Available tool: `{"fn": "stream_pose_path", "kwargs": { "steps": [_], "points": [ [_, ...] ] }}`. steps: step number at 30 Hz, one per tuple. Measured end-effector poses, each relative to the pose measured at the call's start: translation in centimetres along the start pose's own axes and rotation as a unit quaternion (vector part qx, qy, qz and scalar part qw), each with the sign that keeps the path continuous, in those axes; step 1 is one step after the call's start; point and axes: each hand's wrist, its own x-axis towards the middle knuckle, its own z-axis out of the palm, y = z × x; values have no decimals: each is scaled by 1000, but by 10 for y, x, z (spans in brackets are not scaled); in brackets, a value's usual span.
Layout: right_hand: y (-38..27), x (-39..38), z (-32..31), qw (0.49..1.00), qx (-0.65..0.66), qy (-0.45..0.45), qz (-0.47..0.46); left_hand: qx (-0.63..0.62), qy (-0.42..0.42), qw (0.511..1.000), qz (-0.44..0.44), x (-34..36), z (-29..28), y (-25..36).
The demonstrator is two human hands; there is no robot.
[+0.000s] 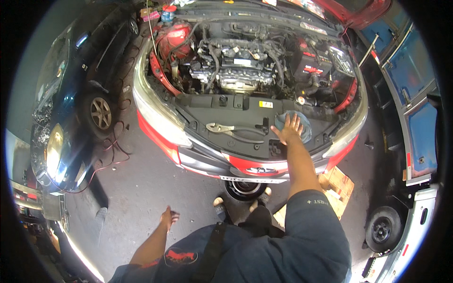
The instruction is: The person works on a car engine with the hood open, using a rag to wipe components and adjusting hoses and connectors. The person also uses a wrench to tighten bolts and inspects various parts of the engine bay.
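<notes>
Flatly, the right hand (289, 130) spreads open over a blue-grey cloth (307, 132), near a yellow-and-white label (265, 104). The left hand (168, 218) hangs empty, half-open.

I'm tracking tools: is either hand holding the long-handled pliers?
No, the pliers lie on the black radiator cover, apart from the right hand on the blue-grey cloth and the free left hand.

Right arm (302, 170) stretched forward, right hand (289, 129) palm-down and splayed, left hand (169, 218) low, perhaps loosely curled
</notes>
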Motion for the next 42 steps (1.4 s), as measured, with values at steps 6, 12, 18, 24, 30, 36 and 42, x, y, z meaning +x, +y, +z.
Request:
{"fn": "stream_pose_path", "kwargs": {
  "steps": [6, 12, 18, 24, 30, 36, 42],
  "points": [
    [1, 6, 6, 1000, -12, 12, 3, 27, -257, 929, 265, -96, 94, 114],
    [-4, 9, 5, 999, -44, 1, 19, 85, -659, 572, 481, -274, 107, 234],
    [-20, -27, -10, 998, -37, 43, 0, 109, -711, 409, 561, -376, 83, 263],
    [34, -239, 30, 952, -13, -284, -115, 148, -726, 347, 575, -396, 50, 279],
    [126, -431, 33, 731, 358, -550, 188, 232, -748, 238, 575, -404, 33, 320],
    [176, -526, 10, 742, 288, -584, 162, 231, -780, 150, 562, -408, 5, 349],
    [176, -518, 4, 769, 238, -564, 183, 212, -662, 62, 716, -390, 7, 395]
  ]
}}
